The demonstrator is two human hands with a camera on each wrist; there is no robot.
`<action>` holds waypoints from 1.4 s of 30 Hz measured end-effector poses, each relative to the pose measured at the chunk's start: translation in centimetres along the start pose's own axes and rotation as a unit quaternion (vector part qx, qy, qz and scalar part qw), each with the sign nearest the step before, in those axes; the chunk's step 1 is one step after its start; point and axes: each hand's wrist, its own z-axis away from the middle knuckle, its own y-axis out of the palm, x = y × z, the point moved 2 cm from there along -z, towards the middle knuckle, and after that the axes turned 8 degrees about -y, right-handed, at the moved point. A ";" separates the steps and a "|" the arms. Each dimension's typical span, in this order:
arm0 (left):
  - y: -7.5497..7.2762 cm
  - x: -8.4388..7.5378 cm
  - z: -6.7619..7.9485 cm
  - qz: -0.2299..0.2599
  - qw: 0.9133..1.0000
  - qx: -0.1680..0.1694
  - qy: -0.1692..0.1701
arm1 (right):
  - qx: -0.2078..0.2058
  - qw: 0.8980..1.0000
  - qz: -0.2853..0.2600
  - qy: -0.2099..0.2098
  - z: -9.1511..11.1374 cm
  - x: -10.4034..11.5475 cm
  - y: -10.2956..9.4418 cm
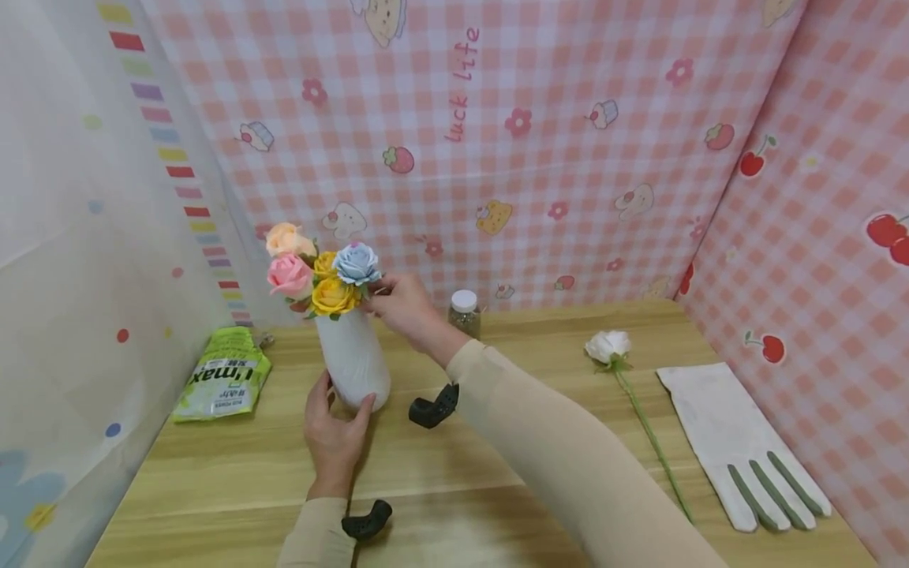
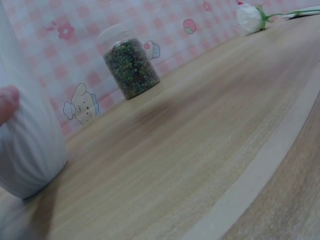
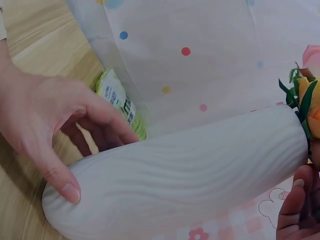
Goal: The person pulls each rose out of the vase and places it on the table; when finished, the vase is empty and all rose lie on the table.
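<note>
on my feed a green bag [image 1: 223,379] lies at the back left corner of the table [image 1: 213,481], printed face up. next along, left of the middle and a little in from the back edge, the white vase [image 1: 355,367] stands on its base. bunched above its mouth i see a peach rose [image 1: 286,239], a pink rose [image 1: 290,274], two yellow roses [image 1: 335,297] and, on the right, a blue rose [image 1: 357,263].

the left hand [image 1: 334,434] is low down, gripping the vase near its base; the right wrist view gives me the thumb on one side and the fingers going round the other. the right hand [image 1: 410,310] is up at the right side of the mouth, fingertips just beside the blue rose. those fingers are bent, but i cannot tell whether they pinch a stem or merely touch.

just right of that, a white-lidded jar [image 1: 465,317] stands at the back edge; from the left wrist i make out small grains inside. a beige sleeve [image 1: 554,442] slants across in front of it. beyond, a white rose [image 1: 608,347] lies with its bloom toward the back edge, stem slanting forward to the right. last, a white glove [image 1: 735,442] lies flat along the right edge, fingers pointing forward.
</note>
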 end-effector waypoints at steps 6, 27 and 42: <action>0.3 -0.2 -0.3 0.002 1.000 -0.009 0.004 | -0.017 0.999 -0.038 -0.033 -0.2 0.5 -0.3; 0.6 -0.3 -0.2 -0.009 0.999 0.018 -0.026 | -0.086 0.970 -0.176 -0.143 0.2 2.5 -2.9; 0.4 -0.7 -0.2 -0.010 0.999 0.020 -0.027 | -0.155 0.945 -0.226 -0.176 1.9 3.1 -9.0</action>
